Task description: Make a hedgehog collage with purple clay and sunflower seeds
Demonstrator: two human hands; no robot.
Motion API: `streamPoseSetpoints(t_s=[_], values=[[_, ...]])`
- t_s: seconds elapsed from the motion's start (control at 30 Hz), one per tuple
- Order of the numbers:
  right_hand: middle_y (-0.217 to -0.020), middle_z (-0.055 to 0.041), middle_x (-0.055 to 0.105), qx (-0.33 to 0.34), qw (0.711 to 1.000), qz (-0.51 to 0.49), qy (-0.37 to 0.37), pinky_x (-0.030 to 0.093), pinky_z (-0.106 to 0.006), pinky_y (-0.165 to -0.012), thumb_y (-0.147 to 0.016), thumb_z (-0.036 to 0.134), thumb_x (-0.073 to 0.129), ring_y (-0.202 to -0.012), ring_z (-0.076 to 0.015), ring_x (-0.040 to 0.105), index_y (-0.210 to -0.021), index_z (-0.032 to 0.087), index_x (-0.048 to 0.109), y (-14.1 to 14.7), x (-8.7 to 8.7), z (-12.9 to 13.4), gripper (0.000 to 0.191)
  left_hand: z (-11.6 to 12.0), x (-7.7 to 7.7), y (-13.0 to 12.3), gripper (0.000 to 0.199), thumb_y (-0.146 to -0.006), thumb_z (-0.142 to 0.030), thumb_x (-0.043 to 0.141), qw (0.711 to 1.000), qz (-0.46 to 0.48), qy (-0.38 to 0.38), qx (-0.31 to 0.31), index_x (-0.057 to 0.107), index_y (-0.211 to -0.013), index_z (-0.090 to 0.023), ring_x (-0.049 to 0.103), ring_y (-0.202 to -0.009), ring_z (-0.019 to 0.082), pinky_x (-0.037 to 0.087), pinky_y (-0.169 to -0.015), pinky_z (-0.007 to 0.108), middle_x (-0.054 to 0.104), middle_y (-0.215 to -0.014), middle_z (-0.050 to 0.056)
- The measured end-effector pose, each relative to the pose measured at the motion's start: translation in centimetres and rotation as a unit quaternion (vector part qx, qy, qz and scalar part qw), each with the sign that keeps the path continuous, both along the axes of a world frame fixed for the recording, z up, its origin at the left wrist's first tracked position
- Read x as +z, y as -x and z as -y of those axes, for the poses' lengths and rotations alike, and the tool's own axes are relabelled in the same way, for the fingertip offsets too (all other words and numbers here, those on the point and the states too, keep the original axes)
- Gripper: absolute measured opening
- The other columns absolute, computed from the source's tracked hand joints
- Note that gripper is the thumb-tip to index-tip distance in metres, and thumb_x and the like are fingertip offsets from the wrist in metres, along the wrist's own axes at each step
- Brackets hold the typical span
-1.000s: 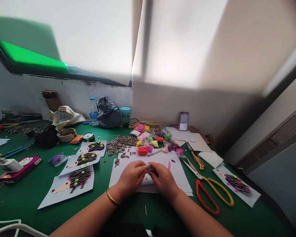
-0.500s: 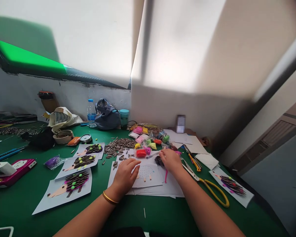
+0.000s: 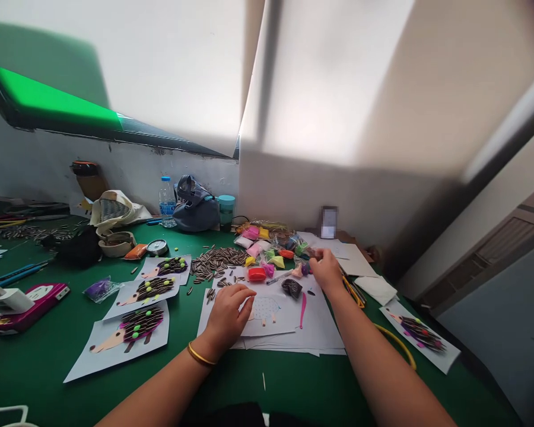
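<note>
Green tabletop (image 3: 213, 385), head view, crowded with craft stuff. Left hand (image 3: 229, 314) lies over the near left part of a hedgehog drawing (image 3: 264, 309), covering some of it; fingers half bent, thumb apart from forefinger, nothing seen between them. Drawing sits on a stack of white paper (image 3: 327, 341), dotted body and little feet showing.

Right hand (image 3: 327, 271) is out at the right end of the clay packets (image 3: 253, 246), fingertips bent down beside a purple packet (image 3: 305, 268). Cannot tell whether they pinch anything; the hand's own back hides it. Dark clay packet (image 3: 291, 289) lies on the paper right of the drawing, a pink strip (image 3: 303, 311) near it, a pen (image 3: 279, 277) beyond. Sunflower seeds (image 3: 220, 259) heaped to the left of the packets; a few have strayed onto the paper.

Likely troubles: right forearm spans a yellow loop handle (image 3: 398, 344), so a low sweep back could snag it. Dragging a sleeveless wrist over the paper might shift the pink strip or roll the lone seed (image 3: 311, 292). Sheets are loosely stacked; a sideways push by the left palm could skew the drawing. Packets lie jumbled, so tugging one may pull its neighbours along.
</note>
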State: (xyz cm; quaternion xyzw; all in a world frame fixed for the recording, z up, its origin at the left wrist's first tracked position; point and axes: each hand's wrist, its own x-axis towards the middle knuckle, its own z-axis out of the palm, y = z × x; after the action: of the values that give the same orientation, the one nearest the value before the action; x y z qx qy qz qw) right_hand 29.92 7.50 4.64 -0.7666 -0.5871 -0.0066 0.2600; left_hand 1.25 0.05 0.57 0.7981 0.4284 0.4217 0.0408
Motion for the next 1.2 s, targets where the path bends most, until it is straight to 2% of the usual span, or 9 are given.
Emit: streamPoseSetpoints(t_s=[0.07,0.13,0.17,0.27,0.4,0.6,0.83,0.97,1.2], values=[[-0.107,-0.0058,0.064,0.074,0.997,-0.024,-0.028,0.046,-0.029,-0.079,-0.083,0.022,0.044,-0.094,-0.0187,0.058,-0.118,0.021,0.055,2.1,-0.6,2.8,0.037,0.1,0.4,-0.2,0.018,-0.093,-0.027,0.053,1.000,0.012,0.017,-0.009,0.069,-0.100,-0.024,0.063,-0.097,0.024,0.048,-0.088,0.041,0.069,-0.103,0.007],[-0.102,-0.0062,0.064,0.258,0.956,-0.088,-0.111,0.048,-0.030,-0.079,-0.078,0.014,0.045,-0.089,-0.0194,0.058,-0.112,0.020,0.057,4.3,-1.5,5.7,0.036,0.3,0.8,-0.5,0.017,-0.093,-0.029,0.055,0.998,0.037,0.042,-0.028,0.068,-0.102,-0.024,0.062,-0.100,0.024,0.049,-0.089,0.041,0.068,-0.106,0.007],[-0.102,-0.0067,0.063,0.316,0.933,-0.105,-0.139,0.048,-0.032,-0.081,-0.076,0.012,0.046,-0.090,-0.0204,0.058,-0.110,0.021,0.057,5.3,-2.0,7.0,0.037,0.3,1.0,-0.8,0.018,-0.093,-0.030,0.055,0.996,0.053,0.056,-0.045,0.068,-0.103,-0.023,0.062,-0.102,0.023,0.050,-0.090,0.040,0.068,-0.107,0.007],[-0.108,-0.0090,0.061,0.383,0.896,-0.134,-0.181,0.047,-0.039,-0.090,-0.076,0.011,0.047,-0.101,-0.0240,0.056,-0.115,0.021,0.056,7.4,-3.3,9.5,0.041,0.6,1.4,-1.6,0.017,-0.094,-0.029,0.054,0.986,0.099,0.097,-0.094,0.066,-0.104,-0.023,0.063,-0.101,0.021,0.052,-0.090,0.037,0.068,-0.105,0.006],[-0.107,-0.0096,0.060,0.386,0.896,-0.136,-0.170,0.047,-0.040,-0.089,-0.079,0.016,0.055,-0.099,-0.0251,0.057,-0.119,0.021,0.054,7.9,-4.2,10.0,0.040,1.0,1.6,-2.4,0.014,-0.093,-0.026,0.054,0.975,0.123,0.144,-0.114,0.066,-0.099,-0.022,0.064,-0.090,0.018,0.053,-0.083,0.033,0.070,-0.096,0.003],[-0.096,-0.0069,0.062,0.350,0.920,-0.089,-0.152,0.045,-0.037,-0.082,-0.089,0.025,0.055,-0.090,-0.0230,0.057,-0.110,0.023,0.061,7.3,-4.4,9.9,0.021,1.6,1.3,-2.8,0.018,-0.092,-0.030,0.058,0.967,0.129,0.151,-0.161,0.066,-0.106,-0.022,0.063,-0.089,0.018,0.054,-0.081,0.032,0.068,-0.098,0.005],[-0.095,-0.0053,0.062,0.361,0.917,-0.086,-0.146,0.043,-0.037,-0.082,-0.083,0.024,0.064,-0.089,-0.0220,0.056,-0.110,0.024,0.062,8.0,-4.1,10.5,0.028,1.6,-0.3,-2.6,0.016,-0.094,-0.024,0.052,0.977,0.172,0.084,-0.095,0.059,-0.108,-0.022,0.063,-0.087,0.017,0.054,-0.082,0.033,0.065,-0.096,0.004],[-0.093,-0.0047,0.061,0.376,0.910,-0.085,-0.154,0.042,-0.037,-0.084,-0.086,0.026,0.061,-0.089,-0.0214,0.056,-0.106,0.025,0.064,8.0,-3.9,10.6,0.020,1.6,0.0,-2.5,0.013,-0.096,-0.022,0.048,0.981,0.149,0.054,-0.108,0.061,-0.096,-0.021,0.060,-0.086,0.017,0.052,-0.080,0.032,0.062,-0.090,0.004],[-0.091,-0.0050,0.060,0.358,0.918,-0.060,-0.158,0.040,-0.036,-0.081,-0.090,0.027,0.055,-0.087,-0.0205,0.055,-0.096,0.024,0.067,7.4,-4.1,10.3,0.013,0.8,-0.2,-2.2,0.025,-0.094,-0.026,0.055,0.977,0.099,0.101,-0.158,0.065,-0.117,-0.025,0.061,-0.091,0.018,0.054,-0.082,0.034,0.064,-0.097,0.005]])
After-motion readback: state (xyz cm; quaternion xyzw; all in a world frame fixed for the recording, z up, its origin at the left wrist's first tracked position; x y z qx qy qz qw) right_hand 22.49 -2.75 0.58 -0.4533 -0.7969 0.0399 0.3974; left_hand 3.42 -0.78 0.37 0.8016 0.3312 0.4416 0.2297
